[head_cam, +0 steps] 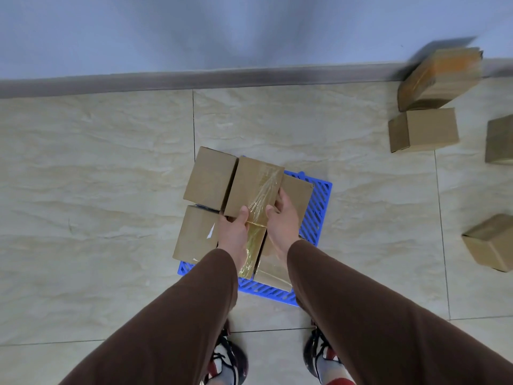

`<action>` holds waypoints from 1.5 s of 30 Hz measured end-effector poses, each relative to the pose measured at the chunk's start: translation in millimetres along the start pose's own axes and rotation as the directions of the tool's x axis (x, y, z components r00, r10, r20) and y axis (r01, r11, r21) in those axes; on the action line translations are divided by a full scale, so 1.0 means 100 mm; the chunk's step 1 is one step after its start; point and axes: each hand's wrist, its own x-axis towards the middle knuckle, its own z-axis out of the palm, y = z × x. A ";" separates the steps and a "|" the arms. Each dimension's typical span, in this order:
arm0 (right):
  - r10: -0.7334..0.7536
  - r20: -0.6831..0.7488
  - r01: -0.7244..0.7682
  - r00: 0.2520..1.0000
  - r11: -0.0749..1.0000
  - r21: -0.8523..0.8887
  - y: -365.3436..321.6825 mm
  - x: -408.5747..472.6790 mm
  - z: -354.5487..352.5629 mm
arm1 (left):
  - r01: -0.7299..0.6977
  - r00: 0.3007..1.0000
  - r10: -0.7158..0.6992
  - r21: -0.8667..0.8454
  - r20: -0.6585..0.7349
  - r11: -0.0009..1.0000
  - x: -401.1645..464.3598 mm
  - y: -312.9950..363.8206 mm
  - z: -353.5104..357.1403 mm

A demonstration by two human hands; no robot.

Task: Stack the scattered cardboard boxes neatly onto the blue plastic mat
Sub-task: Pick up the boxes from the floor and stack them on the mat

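A blue plastic mat (319, 207) lies on the tiled floor in front of me, mostly covered by several cardboard boxes. Both hands hold a taped cardboard box (249, 187) above the middle of the pile. My left hand (233, 232) grips its near left corner and my right hand (283, 220) grips its near right side. A plain box (209, 177) sits at the far left of the mat, another box (194, 234) at the near left, and a flat box (298, 193) lies under the held one on the right.
Scattered boxes lie at the right: a blurred taped box (440, 77) against the skirting board, a plain box (424, 129) below it, one box (499, 140) cut by the frame edge and another box (491, 241) nearer me. My shoes (230, 359) stand just behind the mat.
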 end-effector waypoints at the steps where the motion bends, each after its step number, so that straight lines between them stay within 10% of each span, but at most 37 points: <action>1: 0.004 0.012 -0.004 1.000 1.000 -0.003 0.00 0.00 -0.01 | -0.005 1.000 0.005 0.010 -0.002 1.000 0.00 0.01 -0.01; 17: -0.021 -0.081 0.028 0.996 0.995 0.092 -0.25 -0.83 -1.17 | -0.021 1.000 0.018 0.445 0.012 0.895 -1.07 0.02 0.32; 35: 0.006 -0.206 0.023 0.979 0.990 0.141 0.25 -0.79 -5.06 | -0.225 0.968 0.103 0.609 0.230 0.760 -2.43 -1.88 3.24; 45: 0.108 -0.260 -0.031 0.960 0.958 0.284 0.26 -0.36 -5.90 | -0.256 0.950 0.038 0.699 0.311 0.667 -2.36 -2.24 4.17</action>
